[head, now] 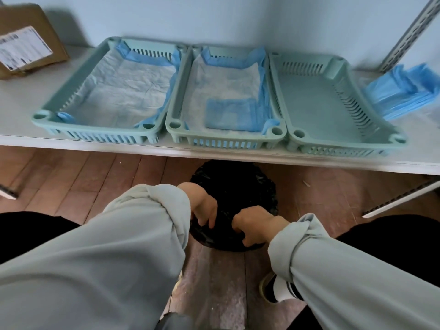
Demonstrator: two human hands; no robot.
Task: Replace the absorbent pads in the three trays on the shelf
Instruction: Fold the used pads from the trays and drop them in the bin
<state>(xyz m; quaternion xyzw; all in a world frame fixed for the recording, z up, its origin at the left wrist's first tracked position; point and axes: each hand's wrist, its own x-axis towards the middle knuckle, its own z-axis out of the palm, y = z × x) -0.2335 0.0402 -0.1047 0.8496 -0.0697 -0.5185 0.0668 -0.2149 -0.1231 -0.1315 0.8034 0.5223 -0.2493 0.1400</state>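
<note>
Both hands, left hand [204, 210] and right hand [252, 227], pinch the black bin bag [234, 186] at lower centre; right tray [345, 65] stripped bare, left tray [47, 113] and middle tray [175, 125] padded.

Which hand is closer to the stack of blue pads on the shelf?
Right. The right hand grips the black bag below the stack of blue pads; the left hand is farther left, also on the bag.

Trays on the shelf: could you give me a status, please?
Both hands at black bag. Right tray bare; other two padded. Nothing blocking.
</note>
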